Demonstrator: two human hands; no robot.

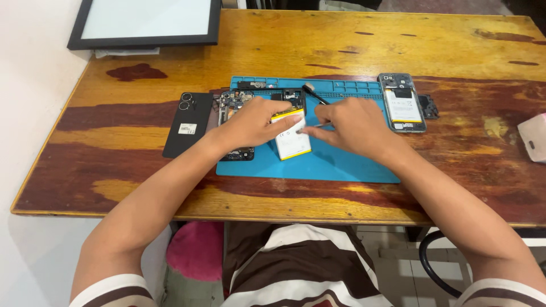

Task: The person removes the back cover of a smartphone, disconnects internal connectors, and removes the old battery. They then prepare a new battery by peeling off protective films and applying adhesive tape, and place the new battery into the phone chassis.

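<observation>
Bright even light, soft shadows, mild sheen on wooden table, sharp focus.

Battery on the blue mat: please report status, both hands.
Left hand holding battery by its top edge. Right hand pinching its right edge. Battery lying on blue mat. Nothing in the way.

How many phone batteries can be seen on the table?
2. One white battery lies on the blue mat between both hands; another battery sits inside the opened phone at right. Others may be hidden.
</observation>
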